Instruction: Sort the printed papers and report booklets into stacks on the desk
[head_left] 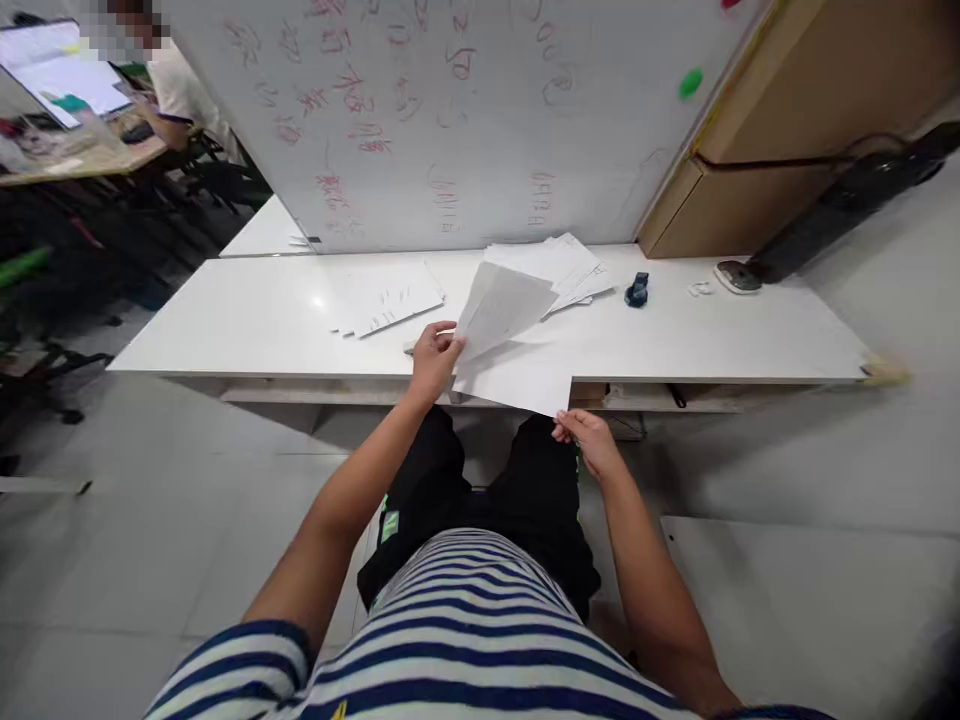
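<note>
My left hand [437, 360] pinches the edge of a raised sheet of paper [504, 305], which tilts up above the desk. My right hand [585, 438] grips the near right corner of a lower white sheet [517, 378] that reaches past the desk's front edge. The two sheets overlap, and whether they are joined is hidden. Behind them lies a loose pile of papers [559, 262]. To the left, a fanned stack of printed sheets [397, 305] rests on the desk. A small object [409, 348] sits partly hidden beside my left hand.
The white desk [247, 310] runs across in front of me, with an open shelf [262, 392] below. A whiteboard [465, 130] with red writing stands behind it. Right are a dark blue object [637, 290], cardboard boxes [679, 210] and a black upright object [832, 205]. A person [187, 95] sits far left.
</note>
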